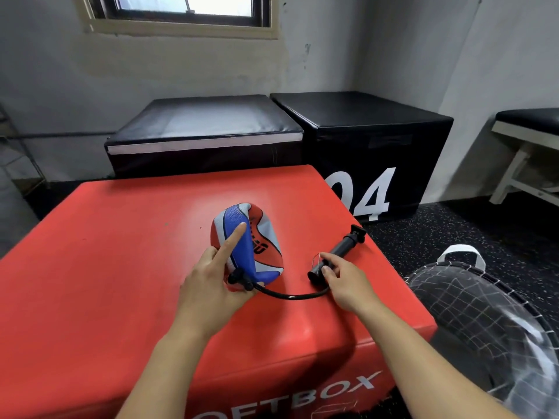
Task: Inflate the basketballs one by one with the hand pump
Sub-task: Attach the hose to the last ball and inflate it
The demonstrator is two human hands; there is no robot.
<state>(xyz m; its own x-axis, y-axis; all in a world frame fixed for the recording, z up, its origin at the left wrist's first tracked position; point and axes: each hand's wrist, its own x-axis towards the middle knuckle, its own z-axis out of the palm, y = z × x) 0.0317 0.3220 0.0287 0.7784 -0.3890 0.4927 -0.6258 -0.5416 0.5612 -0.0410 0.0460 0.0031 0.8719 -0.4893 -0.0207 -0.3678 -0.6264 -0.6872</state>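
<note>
The left hand (208, 282) gripped a limp, pebbled basketball (251, 243) on the red padded box (106, 267); the right hand (341, 279) pinched the black tubular pump (338, 252)

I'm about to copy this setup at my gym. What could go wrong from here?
The hose bends sharply between the flat basketball and the pump; pumping could tug its connector loose. The left hand only props the limp ball, so it may flop. The pump lies near the red box edge and might roll off.
</note>
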